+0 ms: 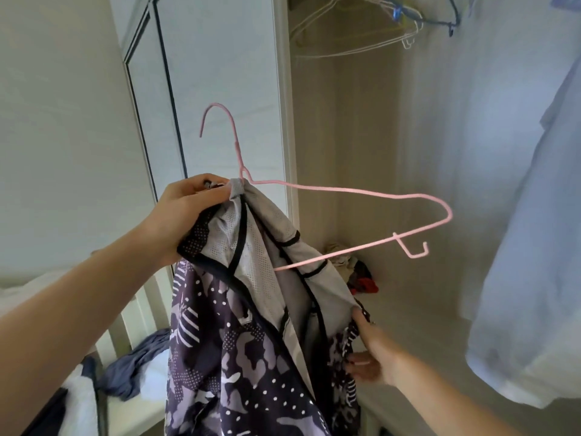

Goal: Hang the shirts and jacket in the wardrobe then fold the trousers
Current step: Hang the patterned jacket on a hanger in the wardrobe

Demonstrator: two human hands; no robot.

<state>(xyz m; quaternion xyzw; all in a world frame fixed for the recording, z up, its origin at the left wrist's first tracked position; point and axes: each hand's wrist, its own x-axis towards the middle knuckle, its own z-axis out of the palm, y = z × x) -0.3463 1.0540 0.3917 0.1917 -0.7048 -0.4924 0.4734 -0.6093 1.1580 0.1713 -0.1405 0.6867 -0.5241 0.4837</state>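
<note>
Here, nearest the camera, the right grip [374,357] is closed on the jacket [239,341], thumb and fingers pinching its patterned front edge where the grey mesh lining shows. The jacket, dark purple with pale blotches, dots and stripes, hangs from between the two grips and runs out of the bottom of the view.

Up and to the left of that pinch, the left grip [185,209] is clamped round the bunched collar, right at the neck of a pink hanger [361,191]. One shoulder of the hanger is hidden in the cloth under this grip; the other reaches out bare to the right of it, well above the right grip, and its hook stands up above the left grip, on no rail.

Below and left of the left grip lies a bed [125,325] with a blue-grey garment [135,366] crumpled on it.

Beyond both grips stands the open wardrobe [345,136]. On its floor, just past the jacket, is a small pile of clothes [355,272]. To the right of the grips hangs a pale blue shirt [534,247]. High above them is a cluster of empty wire hangers [345,36].
</note>
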